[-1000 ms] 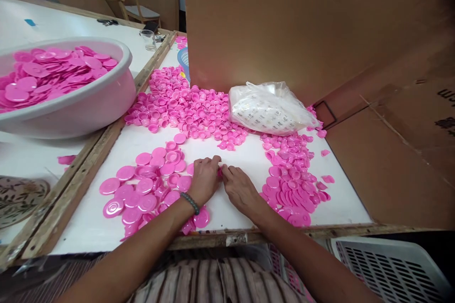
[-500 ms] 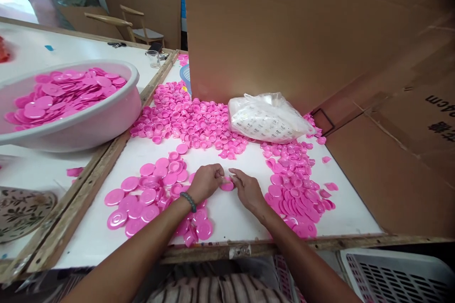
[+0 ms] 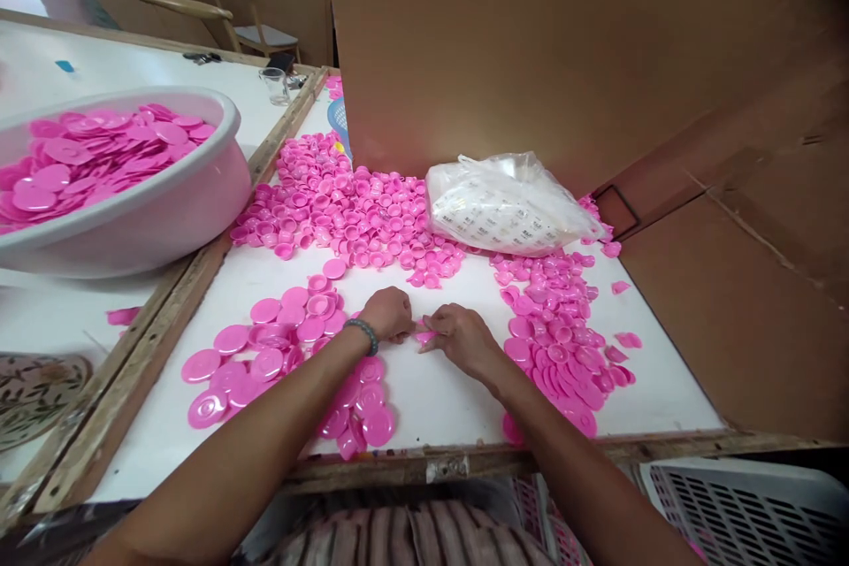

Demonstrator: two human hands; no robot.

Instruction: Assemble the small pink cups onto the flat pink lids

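Note:
Above the bare middle of the white table (image 3: 457, 411), my two hands work close together. My right hand (image 3: 464, 340) pinches a small pink plastic piece (image 3: 425, 336) between thumb and fingers. Beside it, my left hand (image 3: 388, 316) is closed, fingertips near the same piece; what they grip is hidden. Left of my hands lie loose pink plastic discs (image 3: 232, 339), partly covered by my left forearm. A pile of pink discs and small cup-shaped pieces (image 3: 557, 352) spreads to the right.
Many small pink cups (image 3: 375, 217) lie at the back beside a clear plastic bag (image 3: 510, 208) of printed white items. A large basin (image 3: 229, 137) of pink discs stands left. Cardboard (image 3: 531, 44) walls the back and right. A white crate (image 3: 749, 513) sits below the table edge.
My right hand's fingers have closed onto the pink piece, which was lying between the hands. My left hand has turned and curled tighter. The view has shifted slightly.

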